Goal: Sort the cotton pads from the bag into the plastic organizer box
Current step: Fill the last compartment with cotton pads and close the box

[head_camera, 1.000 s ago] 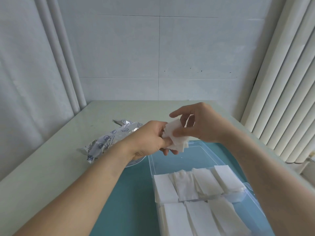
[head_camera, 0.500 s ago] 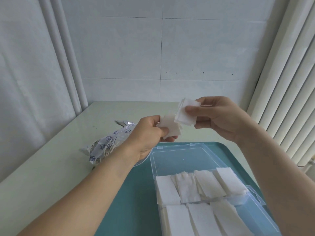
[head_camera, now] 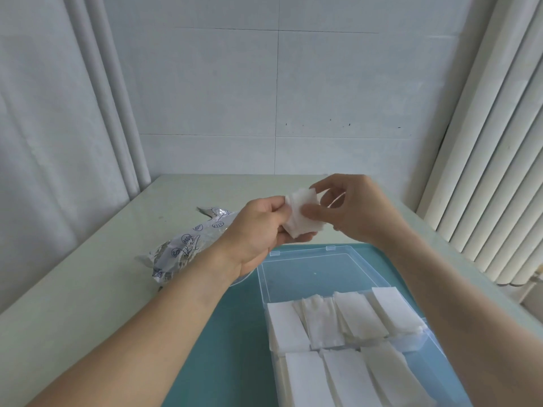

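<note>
A pale green table (head_camera: 88, 289) fills a corner of white tiled wall, with pipes running down at the left and a ribbed white radiator at the right.

Above the middle of the table, both hands share a small stack of cotton pads (head_camera: 302, 212). The left hand (head_camera: 258, 230) grips the stack's left edge with curled fingers and thumb; the right hand (head_camera: 349, 210) pinches its right side between thumb and forefinger, seemingly to peel off or square up a few. The pads look very light, soft and limp, so they would likely bend, fan apart or cling together. A gentle pinch across the flat faces near an edge should serve best, since squeezing hard would crumple them.

Below the hands, toward the table's near right edge, the plastic organizer box (head_camera: 293, 277) lies open on a teal mat (head_camera: 229, 348). Its clear lid lies back toward the wall, and its compartments already hold rows of white pads (head_camera: 346, 321), standing proud of the dividers. The printed silvery bag (head_camera: 182, 251) lies crumpled left of the box, partly hidden by the left wrist.

Nothing stands between hands and box, though the full compartments leave little room, and loose pads could snag on their neighbours.
</note>
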Tool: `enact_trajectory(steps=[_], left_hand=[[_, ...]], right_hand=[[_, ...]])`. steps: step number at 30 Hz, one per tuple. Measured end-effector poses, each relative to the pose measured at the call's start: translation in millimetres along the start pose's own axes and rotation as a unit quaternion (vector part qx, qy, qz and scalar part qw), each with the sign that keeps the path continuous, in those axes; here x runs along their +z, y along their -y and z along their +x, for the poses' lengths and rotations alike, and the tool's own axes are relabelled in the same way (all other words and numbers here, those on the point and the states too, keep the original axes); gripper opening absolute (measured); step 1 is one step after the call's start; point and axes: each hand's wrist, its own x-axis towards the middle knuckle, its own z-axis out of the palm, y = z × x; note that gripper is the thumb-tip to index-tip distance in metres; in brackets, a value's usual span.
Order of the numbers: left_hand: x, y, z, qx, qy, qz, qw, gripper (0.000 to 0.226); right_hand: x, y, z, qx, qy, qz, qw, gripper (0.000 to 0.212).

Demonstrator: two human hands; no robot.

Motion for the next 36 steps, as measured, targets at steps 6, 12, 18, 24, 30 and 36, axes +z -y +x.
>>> enact_trajectory(steps=[6, 12, 18, 24, 30, 36], left_hand=[[1.1, 2.3, 4.3, -0.032, -0.076, -0.085, 0.993, 0.024], [1.5, 4.5, 4.3, 0.013, -0.070, -0.058, 0.996, 0.022], [-11.0, 5.5, 4.7, 0.096, -0.098, 0.168, 0.976, 0.012], [-12.6, -0.9, 1.0, 0.057, 0.009, 0.053, 0.997, 0.048], [-13.7, 2.1, 1.3, 0.064, 0.020, 0.081, 0.994, 0.049], [-15.8, 2.1, 3.3, 0.076, 0.001, 0.086, 0.993, 0.042]], right_hand=[[6.2, 0.2, 0.1, 0.049, -0.047, 0.041, 0.997, 0.023], [8.3, 3.5, -4.8, 0.138, 0.078, 0.226, 0.961, 0.031], [-0.7, -0.1, -2.5, 0.101, 0.050, 0.178, 0.978, 0.029], [-3.4, -3.0, 0.9, 0.078, -0.001, 0.221, 0.972, 0.038], [-2.2, -2.3, 0.9, 0.051, 0.029, 0.184, 0.981, 0.012], [-4.8, -4.3, 3.2, 0.069, 0.020, 0.180, 0.981, 0.012]])
